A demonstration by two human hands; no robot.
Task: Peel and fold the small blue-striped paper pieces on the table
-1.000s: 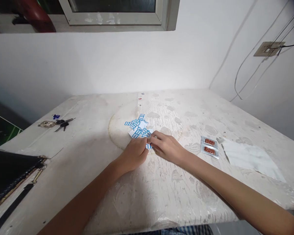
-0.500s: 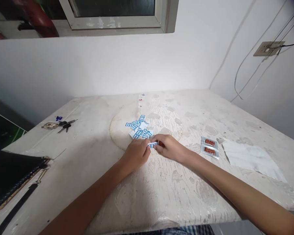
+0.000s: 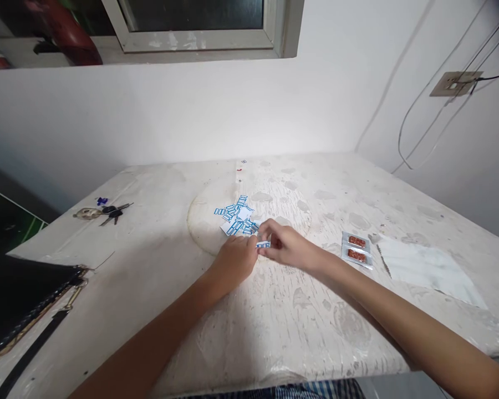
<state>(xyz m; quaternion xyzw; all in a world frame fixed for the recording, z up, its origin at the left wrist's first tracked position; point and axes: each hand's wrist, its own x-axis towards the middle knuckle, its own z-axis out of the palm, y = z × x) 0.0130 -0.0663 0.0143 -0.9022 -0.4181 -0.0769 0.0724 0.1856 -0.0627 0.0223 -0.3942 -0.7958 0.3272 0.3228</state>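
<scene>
A small white paper strip (image 3: 263,244) with blue printed boxes sits between my two hands, above the near side of the paper pile. My left hand (image 3: 237,257) is closed on its left end, thumb and fingers pressed together. My right hand (image 3: 286,244) curls round the other end, its thumb against the strip's lower edge and the index finger raised above it. The rest of the right fingers' contact is partly hidden. Just beyond the hands lies a loose pile of white paper pieces (image 3: 235,216) with blue printed rectangles.
On the right of the covered table (image 3: 316,321) lie a silver blister pack (image 3: 356,249) with two reddish-brown pieces and a white cloth (image 3: 430,271). At left are keys (image 3: 112,212) and a black bag (image 3: 29,305) with a strap. Wall and window stand behind.
My right index finger has lifted off the paper strip and opened outward, while the thumb stays near it. My left hand has shifted very slightly right. The paper pile looks the same.
</scene>
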